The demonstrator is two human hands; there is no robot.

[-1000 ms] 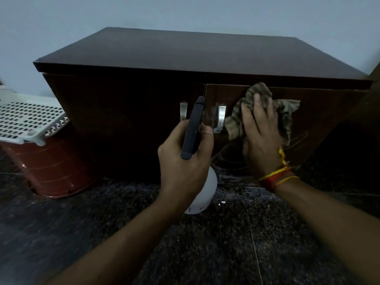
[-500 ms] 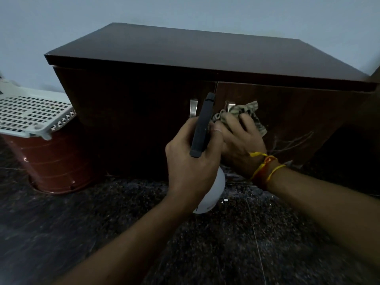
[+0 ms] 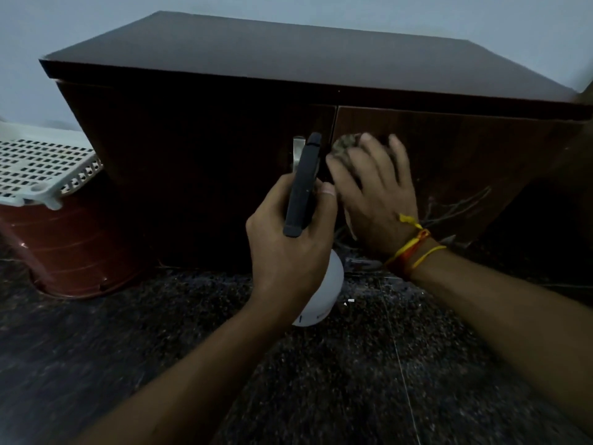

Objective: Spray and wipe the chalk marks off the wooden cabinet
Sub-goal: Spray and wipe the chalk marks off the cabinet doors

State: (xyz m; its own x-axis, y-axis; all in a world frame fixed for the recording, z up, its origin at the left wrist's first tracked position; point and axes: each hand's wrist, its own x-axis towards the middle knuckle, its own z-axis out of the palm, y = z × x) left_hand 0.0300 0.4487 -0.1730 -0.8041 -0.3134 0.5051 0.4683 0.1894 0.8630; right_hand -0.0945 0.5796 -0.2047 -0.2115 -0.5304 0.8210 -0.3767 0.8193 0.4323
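A dark wooden cabinet (image 3: 224, 149) with two doors stands on a speckled dark floor (image 3: 369, 364) against a pale wall. The left hand (image 3: 288, 248) is wrapped around a spray bottle (image 3: 321, 293), whose white body shows below the fist while its dark head and long trigger (image 3: 303, 184) rise above it, pointing toward the seam between the doors. The right hand (image 3: 375, 200) lies with fingers spread against the right door, pressing a crumpled, mottled cloth (image 3: 345, 146) to the wood; only a bit of the cloth shows past the fingertips near the door's upper left corner, so the hand is pushing flat rather than closing around it. Yellow and red threads (image 3: 414, 248) circle the right wrist. Faint pale chalk marks (image 3: 455, 203) run across the lower part of the right door, just right of that hand. A metal handle (image 3: 296, 152) shows on the left door beside the trigger. To the left of the cabinet a reddish-brown bucket (image 3: 70, 248) sits under a white perforated tray (image 3: 35, 168)
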